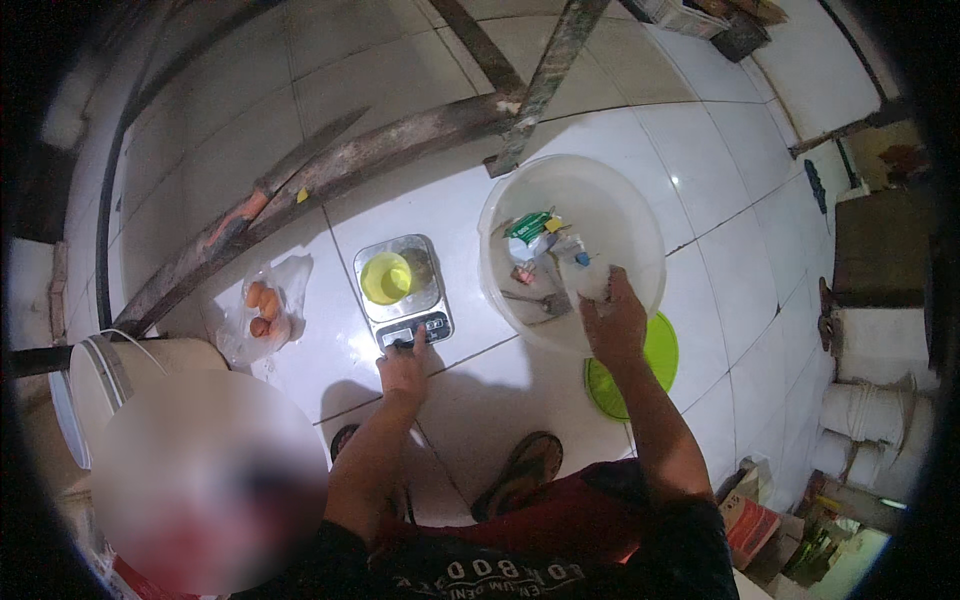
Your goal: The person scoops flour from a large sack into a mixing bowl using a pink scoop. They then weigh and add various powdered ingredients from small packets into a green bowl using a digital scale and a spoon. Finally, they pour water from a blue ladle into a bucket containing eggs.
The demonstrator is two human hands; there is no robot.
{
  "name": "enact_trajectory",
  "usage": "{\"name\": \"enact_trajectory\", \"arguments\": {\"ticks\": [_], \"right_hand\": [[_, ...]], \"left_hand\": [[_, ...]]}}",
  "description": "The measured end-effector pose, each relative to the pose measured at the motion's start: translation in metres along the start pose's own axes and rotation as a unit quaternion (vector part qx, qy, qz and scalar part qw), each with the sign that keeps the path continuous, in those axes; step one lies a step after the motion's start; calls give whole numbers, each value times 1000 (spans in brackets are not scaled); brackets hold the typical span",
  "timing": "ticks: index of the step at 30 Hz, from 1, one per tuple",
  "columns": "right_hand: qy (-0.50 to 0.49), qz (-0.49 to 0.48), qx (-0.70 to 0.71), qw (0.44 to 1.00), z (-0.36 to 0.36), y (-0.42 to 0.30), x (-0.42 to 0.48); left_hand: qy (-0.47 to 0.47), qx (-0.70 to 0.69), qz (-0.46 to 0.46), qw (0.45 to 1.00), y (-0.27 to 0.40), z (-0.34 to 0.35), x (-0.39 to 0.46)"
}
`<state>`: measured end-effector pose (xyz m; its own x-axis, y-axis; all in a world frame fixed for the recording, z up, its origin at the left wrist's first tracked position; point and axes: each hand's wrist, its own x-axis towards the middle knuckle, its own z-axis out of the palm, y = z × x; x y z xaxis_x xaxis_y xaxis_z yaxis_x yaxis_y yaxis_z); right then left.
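Observation:
My left hand [403, 373] reaches to a digital kitchen scale [373, 305], its index finger extended onto the dark button panel [433, 327]. A translucent yellow cup [386, 278] stands on the scale's metal plate. My right hand [616, 322] is over the near right part of a large translucent plastic tub [651, 225], thumb and fingers apart. Something pale and see-through lies between those fingers; whether they grip it is unclear. Inside the tub are a green-and-white packet [529, 226], a spoon-like utensil [551, 304] and several small packs.
Left of the scale, a clear plastic bag [294, 300] holds several brown eggs [262, 300]. A green round lid [663, 352] lies partly under the tub. Beyond runs a worn frame bar [390, 150]. A pale bucket [165, 356] stands at the left; boxes [752, 525] are at lower right.

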<state>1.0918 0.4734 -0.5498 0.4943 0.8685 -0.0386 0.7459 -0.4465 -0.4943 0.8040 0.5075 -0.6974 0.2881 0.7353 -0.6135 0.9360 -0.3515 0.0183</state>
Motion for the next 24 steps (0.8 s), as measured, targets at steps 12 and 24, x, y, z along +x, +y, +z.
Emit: {"name": "enact_trajectory", "arguments": {"ticks": [12,24], "right_hand": [[-75,-89,-26,993,-3,44,60],[-225,97,-247,938,57,45,101]], "left_hand": [[-6,-180,26,983,-14,21,-25],[-31,-241,162,956,-30,-6,-55]]}}
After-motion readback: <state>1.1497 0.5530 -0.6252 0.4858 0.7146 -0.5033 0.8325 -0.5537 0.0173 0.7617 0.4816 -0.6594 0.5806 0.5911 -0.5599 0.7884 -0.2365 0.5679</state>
